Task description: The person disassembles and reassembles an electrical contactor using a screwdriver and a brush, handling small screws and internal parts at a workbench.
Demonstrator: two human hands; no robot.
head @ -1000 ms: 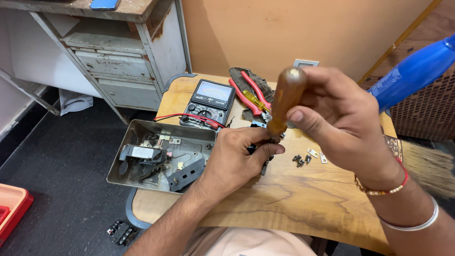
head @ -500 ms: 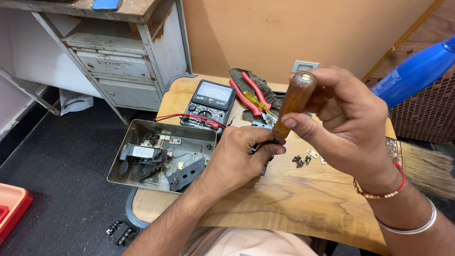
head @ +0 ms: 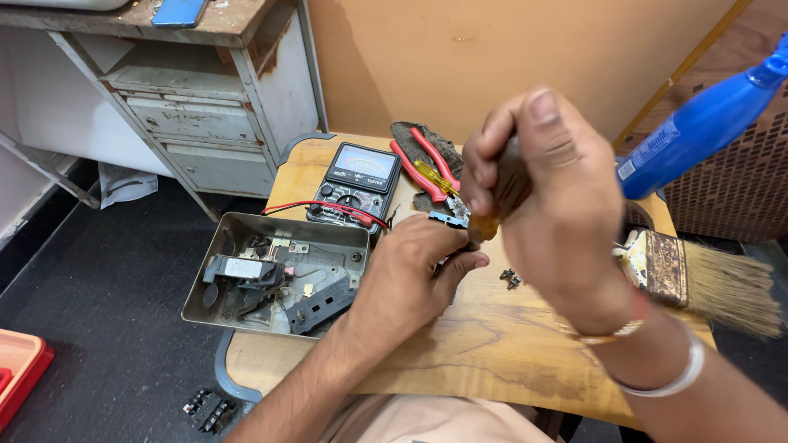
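Note:
My right hand (head: 550, 197) is wrapped around the brown wooden handle of a screwdriver (head: 502, 195), held upright above the wooden table (head: 492, 336); its orange lower part shows under my fingers. My left hand (head: 410, 275) grips a small dark part right beneath the screwdriver tip; the part is mostly hidden by my fingers. A few small dark screws (head: 510, 279) lie on the wood just right of my left hand.
An open metal box (head: 275, 275) with electrical parts sits at the table's left. Behind it lie a multimeter (head: 355, 180) with a red lead, red-handled pliers (head: 419, 164), a paintbrush (head: 706, 283) and a blue bottle (head: 698, 127). A metal desk (head: 189, 98) stands far left.
My right hand has risen closer to the camera and turned, so its fingers now cover most of the screwdriver handle. My left hand has stayed on the small part.

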